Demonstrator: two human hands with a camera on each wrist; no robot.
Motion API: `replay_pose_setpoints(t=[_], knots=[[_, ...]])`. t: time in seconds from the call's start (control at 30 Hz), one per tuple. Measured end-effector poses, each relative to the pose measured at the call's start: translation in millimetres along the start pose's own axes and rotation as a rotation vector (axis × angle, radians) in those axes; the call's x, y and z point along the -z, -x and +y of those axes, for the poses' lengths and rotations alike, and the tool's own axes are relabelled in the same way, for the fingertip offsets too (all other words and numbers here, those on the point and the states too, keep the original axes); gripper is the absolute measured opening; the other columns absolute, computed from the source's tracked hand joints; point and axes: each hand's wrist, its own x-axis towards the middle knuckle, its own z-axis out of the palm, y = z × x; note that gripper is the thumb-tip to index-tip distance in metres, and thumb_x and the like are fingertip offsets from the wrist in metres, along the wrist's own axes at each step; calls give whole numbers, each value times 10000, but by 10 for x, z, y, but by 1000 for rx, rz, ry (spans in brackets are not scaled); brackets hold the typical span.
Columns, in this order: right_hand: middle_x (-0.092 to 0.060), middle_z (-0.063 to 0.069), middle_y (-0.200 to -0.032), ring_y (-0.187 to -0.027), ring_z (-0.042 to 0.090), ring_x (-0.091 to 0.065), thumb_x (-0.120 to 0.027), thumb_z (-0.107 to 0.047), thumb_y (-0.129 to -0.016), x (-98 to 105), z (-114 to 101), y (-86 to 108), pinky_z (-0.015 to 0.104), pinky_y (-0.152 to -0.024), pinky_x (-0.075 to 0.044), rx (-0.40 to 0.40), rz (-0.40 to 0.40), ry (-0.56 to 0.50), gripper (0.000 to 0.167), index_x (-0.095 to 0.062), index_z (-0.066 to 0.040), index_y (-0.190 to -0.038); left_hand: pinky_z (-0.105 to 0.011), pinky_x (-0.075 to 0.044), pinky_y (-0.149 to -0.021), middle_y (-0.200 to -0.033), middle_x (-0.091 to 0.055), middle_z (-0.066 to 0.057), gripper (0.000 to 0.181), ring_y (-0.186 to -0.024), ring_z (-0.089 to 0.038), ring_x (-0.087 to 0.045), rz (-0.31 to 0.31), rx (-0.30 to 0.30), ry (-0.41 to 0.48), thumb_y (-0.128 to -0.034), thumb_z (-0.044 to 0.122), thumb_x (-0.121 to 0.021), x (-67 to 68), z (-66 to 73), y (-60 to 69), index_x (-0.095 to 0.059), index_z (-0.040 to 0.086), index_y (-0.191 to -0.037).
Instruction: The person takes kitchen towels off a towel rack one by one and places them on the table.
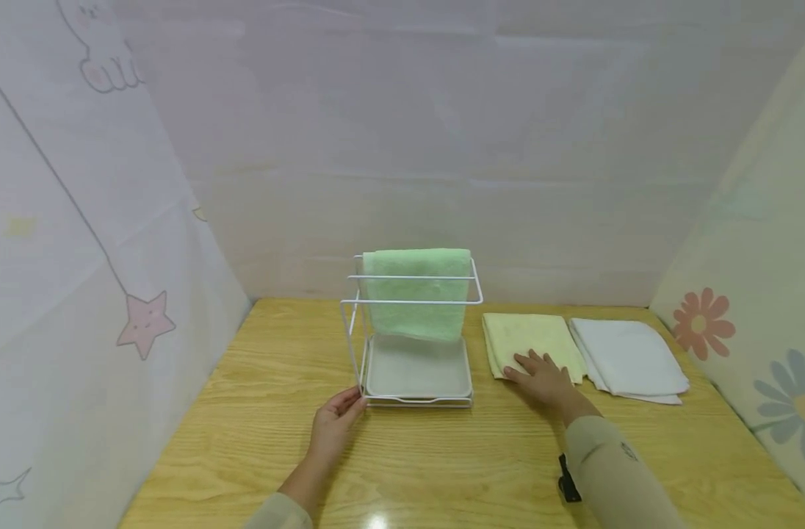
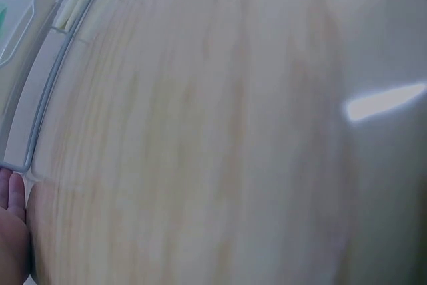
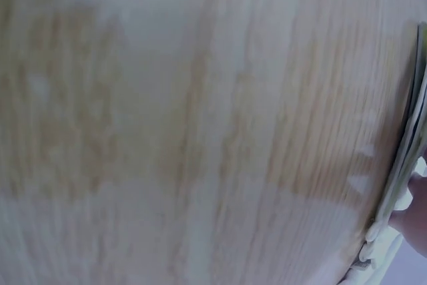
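A white wire rack (image 1: 416, 301) stands on the wooden table with a green towel (image 1: 416, 294) draped over its rear bar and a pale tray (image 1: 419, 367) in its base. My left hand (image 1: 333, 426) pinches the rack's front left corner; in the left wrist view its fingers (image 2: 16, 195) show at the rack's frame (image 2: 50, 85). My right hand (image 1: 546, 382) rests with spread fingers on the front edge of a folded yellow towel (image 1: 531, 336). At the right edge of the right wrist view, part of that hand (image 3: 412, 218) touches the cloth edge (image 3: 403, 165).
To the right of the yellow towel lies a folded white towel (image 1: 630, 358). A small black object (image 1: 568, 481) is beside my right sleeve. Printed cloth walls (image 1: 442, 147) stand behind the table (image 1: 257, 441) and on both sides.
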Motion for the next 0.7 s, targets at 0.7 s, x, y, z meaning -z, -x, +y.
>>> replay_pose_setpoints(t=[0.7], knots=[[-287,182,-1596,-1459,418,-250,-420,-499,-1024,1198,-1218,-30,610,-1190,-245,249,303,-314,622,-341,-133,-1520,-138,-558,-844,-1259,-616,-296,366,-913,75,-623,-1,-4,18,-916,34,-664,1,-23,-26,-584,-125,-1236]])
